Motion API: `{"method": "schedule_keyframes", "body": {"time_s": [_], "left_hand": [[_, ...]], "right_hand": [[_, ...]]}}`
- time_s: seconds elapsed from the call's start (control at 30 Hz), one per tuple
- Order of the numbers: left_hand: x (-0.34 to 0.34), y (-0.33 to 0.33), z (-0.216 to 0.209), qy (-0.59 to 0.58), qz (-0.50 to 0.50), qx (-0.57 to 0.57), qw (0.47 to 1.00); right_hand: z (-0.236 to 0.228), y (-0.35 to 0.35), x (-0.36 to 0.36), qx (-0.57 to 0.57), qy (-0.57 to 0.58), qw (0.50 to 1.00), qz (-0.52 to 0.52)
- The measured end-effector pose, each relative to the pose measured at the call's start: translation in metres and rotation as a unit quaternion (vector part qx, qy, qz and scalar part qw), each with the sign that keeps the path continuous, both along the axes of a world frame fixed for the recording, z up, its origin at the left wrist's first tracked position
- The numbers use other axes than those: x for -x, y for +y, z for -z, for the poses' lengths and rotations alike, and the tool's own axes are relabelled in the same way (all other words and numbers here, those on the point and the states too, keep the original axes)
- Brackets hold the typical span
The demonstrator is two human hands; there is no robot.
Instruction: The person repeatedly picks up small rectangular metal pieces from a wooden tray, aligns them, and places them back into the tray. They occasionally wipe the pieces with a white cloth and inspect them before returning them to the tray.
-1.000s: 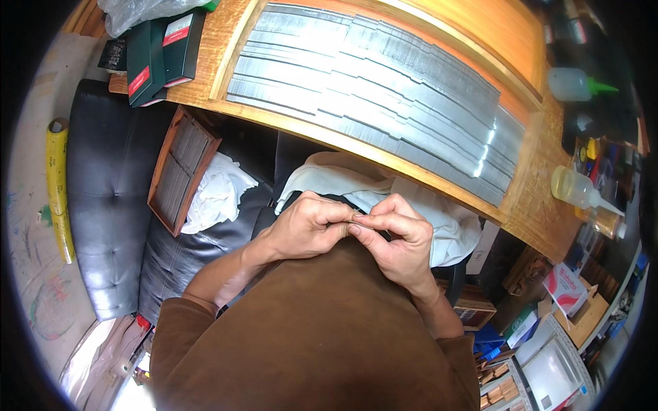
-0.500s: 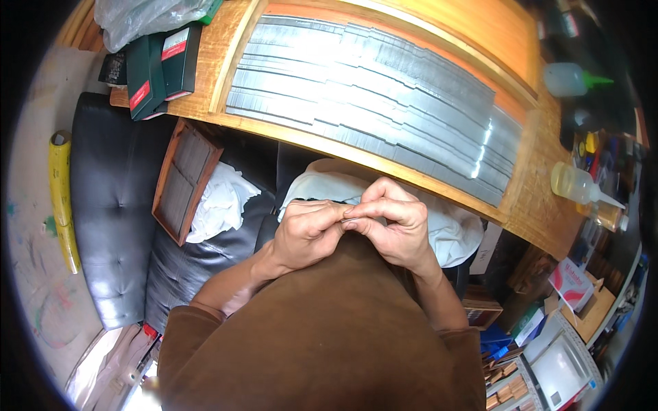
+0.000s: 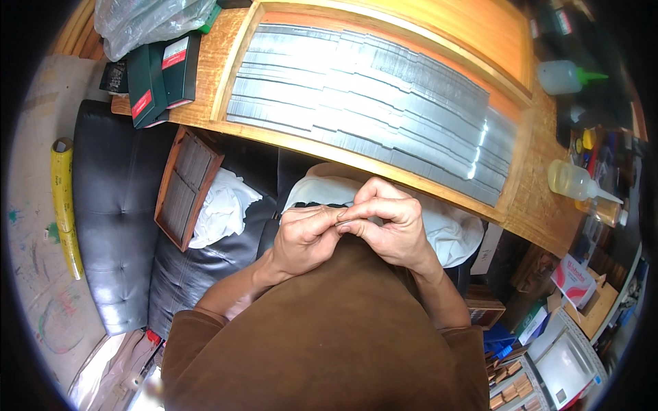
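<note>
Left hand (image 3: 306, 236) and right hand (image 3: 388, 222) edged leftward. Fingertips (image 3: 346, 227) met, probably for control; whether they gripped anything was unclear.

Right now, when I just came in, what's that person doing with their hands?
A person in a brown shirt has their left hand and right hand touching in front of them. Anything pinched between them is too small to make out. Beyond the hands, dark strips lie in a wooden tray. To the left, a smaller box sits beside a white cloth.
</note>
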State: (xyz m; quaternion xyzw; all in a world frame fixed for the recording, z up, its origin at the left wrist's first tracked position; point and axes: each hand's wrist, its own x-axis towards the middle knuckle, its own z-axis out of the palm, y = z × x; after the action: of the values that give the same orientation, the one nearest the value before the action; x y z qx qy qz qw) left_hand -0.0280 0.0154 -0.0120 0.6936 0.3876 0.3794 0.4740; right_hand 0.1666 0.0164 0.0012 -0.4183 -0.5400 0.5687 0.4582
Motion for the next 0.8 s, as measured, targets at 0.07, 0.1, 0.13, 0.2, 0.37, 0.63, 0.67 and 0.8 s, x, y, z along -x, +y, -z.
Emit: {"method": "schedule_keyframes", "body": {"time_s": [0.07,0.1,0.13,0.2,0.37,0.63,0.67,0.8], "left_hand": [[0.0002,-0.0003,-0.0003,-0.001,0.002,-0.001,1.000],[0.0002,-0.0005,-0.0006,-0.001,0.002,-0.001,1.000],[0.0002,-0.0005,-0.0009,-0.001,0.003,0.000,1.000],[0.0003,-0.0008,-0.0013,0.000,0.005,0.001,1.000],[0.0001,-0.0027,-0.0008,-0.002,0.000,0.008,1.000],[0.0007,-0.0028,-0.0020,0.006,0.006,0.021,1.000],[0.0012,-0.0028,-0.0022,0.008,0.007,0.025,1.000],[-0.0013,-0.0019,-0.0021,-0.006,-0.003,0.027,1.000]], "right_hand": [[0.0000,0.0001,0.0000,-0.002,-0.002,1.000,-0.001],[-0.0002,0.0000,0.0001,-0.001,-0.002,1.000,-0.001],[-0.0003,-0.0001,0.0001,0.000,-0.002,1.000,-0.001],[-0.0003,-0.0004,0.0000,0.001,-0.003,1.000,-0.002],[0.0009,-0.0007,0.0003,0.006,-0.001,1.000,-0.003],[0.0000,-0.0014,0.0006,0.002,-0.009,1.000,0.005],[-0.0004,-0.0016,0.0000,0.001,-0.015,1.000,0.003],[-0.0080,-0.0021,-0.0026,0.020,-0.014,1.000,0.005]]}}
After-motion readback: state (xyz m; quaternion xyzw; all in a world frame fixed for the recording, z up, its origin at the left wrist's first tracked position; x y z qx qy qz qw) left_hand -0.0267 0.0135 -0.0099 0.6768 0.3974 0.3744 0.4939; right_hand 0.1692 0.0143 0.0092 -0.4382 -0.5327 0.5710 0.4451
